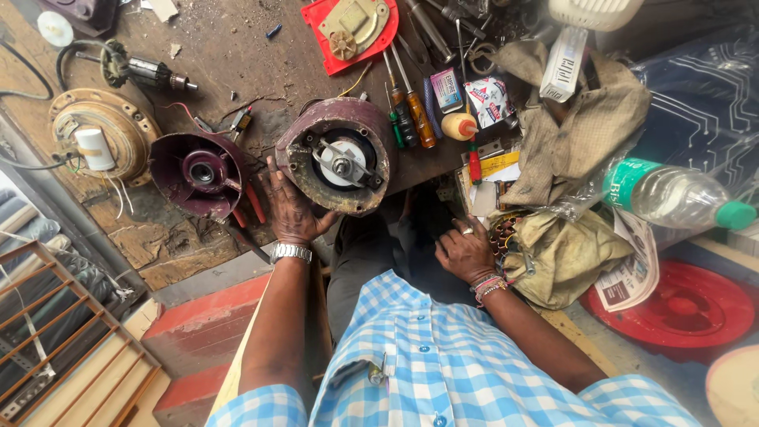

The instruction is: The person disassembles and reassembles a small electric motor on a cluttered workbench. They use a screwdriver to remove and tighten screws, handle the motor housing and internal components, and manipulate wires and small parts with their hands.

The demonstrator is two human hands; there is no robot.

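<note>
My left hand (291,207) grips the near rim of a maroon motor housing (337,156) that rests tilted on the bench edge, its open face showing a rotor and shaft. A silver watch sits on that wrist. My right hand (465,249) reaches down beside my lap into a pile of cloth and small parts (522,245); its fingers are curled and what they touch is hidden. A second maroon end cover (198,172) lies just left of the housing.
Screwdrivers (407,107) and a red-lidded tray (352,32) lie on the worn wooden bench. An armature (146,71) and a round brown motor plate (103,134) sit at the left. A plastic bottle (676,194), rags and a red disc (680,304) crowd the right.
</note>
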